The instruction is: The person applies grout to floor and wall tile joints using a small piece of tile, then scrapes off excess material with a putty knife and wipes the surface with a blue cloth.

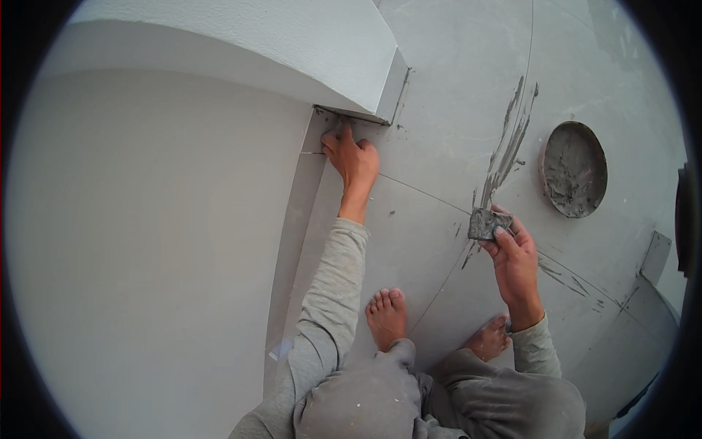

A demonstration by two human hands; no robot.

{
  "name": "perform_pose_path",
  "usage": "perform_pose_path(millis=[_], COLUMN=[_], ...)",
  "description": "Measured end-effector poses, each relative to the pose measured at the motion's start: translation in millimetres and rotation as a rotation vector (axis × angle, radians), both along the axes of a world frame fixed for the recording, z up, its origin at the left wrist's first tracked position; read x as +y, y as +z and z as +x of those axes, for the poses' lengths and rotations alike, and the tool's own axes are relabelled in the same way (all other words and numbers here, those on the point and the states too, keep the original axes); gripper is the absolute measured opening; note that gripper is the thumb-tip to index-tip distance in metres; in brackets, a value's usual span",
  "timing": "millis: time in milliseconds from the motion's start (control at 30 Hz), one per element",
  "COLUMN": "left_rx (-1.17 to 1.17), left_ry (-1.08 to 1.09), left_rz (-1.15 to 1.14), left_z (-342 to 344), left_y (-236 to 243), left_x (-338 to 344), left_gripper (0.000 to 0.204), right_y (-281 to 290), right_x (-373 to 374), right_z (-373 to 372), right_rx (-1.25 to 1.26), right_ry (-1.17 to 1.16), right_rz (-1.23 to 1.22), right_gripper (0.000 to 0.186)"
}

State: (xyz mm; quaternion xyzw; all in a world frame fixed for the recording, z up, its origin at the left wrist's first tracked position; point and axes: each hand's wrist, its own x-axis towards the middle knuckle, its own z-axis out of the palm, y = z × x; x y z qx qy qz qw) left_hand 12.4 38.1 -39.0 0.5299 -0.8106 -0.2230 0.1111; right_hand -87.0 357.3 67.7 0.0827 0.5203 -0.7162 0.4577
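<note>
My left hand (pixel 354 161) reaches to the foot of the white wall, where the skirting tile (pixel 316 132) meets a projecting corner. Its index finger is stretched out against the dark joint (pixel 351 115) there, and it holds nothing I can see. Over the floor to the right, my right hand (pixel 516 262) pinches a small, flat, square scraper (pixel 485 224) between thumb and fingers. Grey paste coats the scraper. Beyond that hand stands a round, shallow bowl (pixel 575 172) of the same wet grey paste.
Large grey floor tiles (pixel 431 146) meet at thin joints, with dark paste smears (pixel 510 143) along one of them. My bare feet (pixel 387 318) stand on the tiles. A loose grey tile piece (pixel 656 256) sits at the far right, beside a dark round object (pixel 686 219).
</note>
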Motion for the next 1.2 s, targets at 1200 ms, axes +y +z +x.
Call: perform_pose_path(millis=[1200], left_rx=[0.255], left_ry=[-0.174], left_rz=[-0.519], left_z=[11.9], left_y=[39.7], left_x=[10.8], left_gripper=[0.046], right_y=[1.8], right_x=[0.2], right_z=[0.9], right_rx=[0.0], right_ry=[-0.002], right_rz=[0.003], right_gripper=[0.043])
